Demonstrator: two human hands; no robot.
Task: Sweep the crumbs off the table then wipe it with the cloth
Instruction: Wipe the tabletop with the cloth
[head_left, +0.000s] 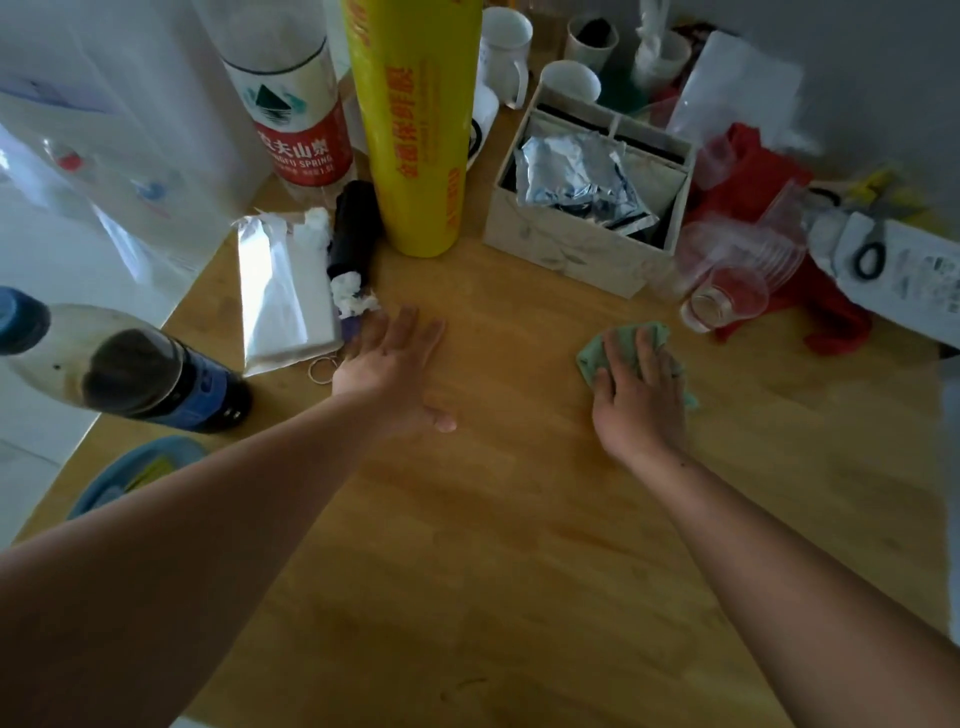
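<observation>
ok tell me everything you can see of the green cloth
The green cloth is a pale mint-green rag, soft and crumpled, bunched rather than spread flat. It lies on the wooden table, right of centre. The right hand presses flat on it, covering most of it; only its edges show.

tabletop: light wood, smooth, faint satin sheen; cloth: soft green fabric, matt, crumpled; yellow roll: glossy plastic film; box toward far edge: matt printed card, crinkled shiny foil pouch inside; cups: clear plastic; dark bottle at left edge: glossy plastic
</observation>
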